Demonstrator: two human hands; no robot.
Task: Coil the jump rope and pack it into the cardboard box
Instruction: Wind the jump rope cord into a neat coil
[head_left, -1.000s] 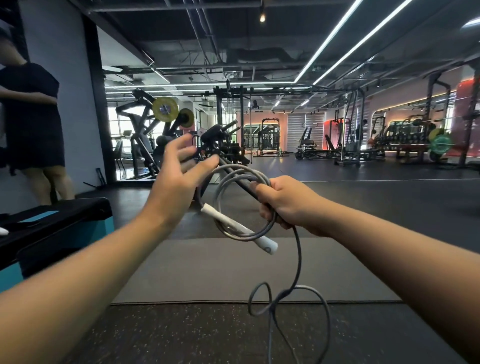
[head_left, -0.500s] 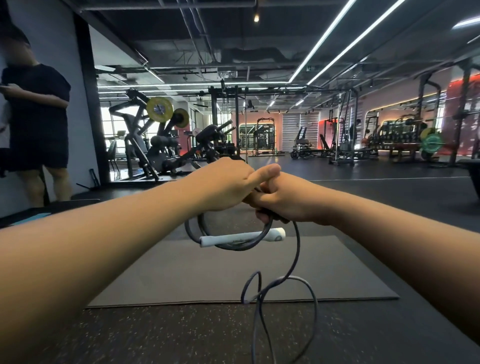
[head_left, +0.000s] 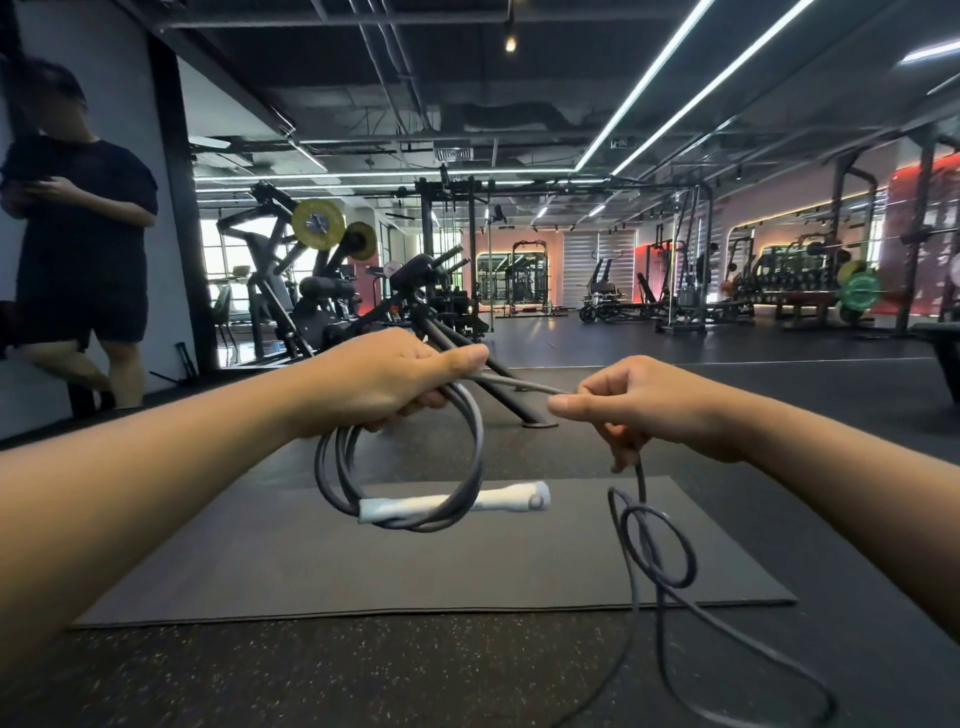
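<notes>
My left hand (head_left: 387, 382) grips the top of a coil of grey jump rope (head_left: 470, 457) that hangs below it in several loops. A white handle (head_left: 506, 501) lies across the bottom of the coil, roughly level. From the left hand a straight piece of rope runs right to my right hand (head_left: 631, 402), which pinches it between thumb and fingers. Below the right hand the loose rope (head_left: 652, 551) drops in tangled loops toward the floor at the lower right. No cardboard box is in view.
A dark exercise mat (head_left: 415, 566) lies on the speckled gym floor below my hands. A weight machine (head_left: 415, 301) stands just beyond them. A person in dark clothes (head_left: 78, 234) stands at the far left by the wall. More racks fill the back.
My hands met and the left one took over the coil from the right. The right hand has since slid away to the right along the rope, drawing a straight stretch between them.
</notes>
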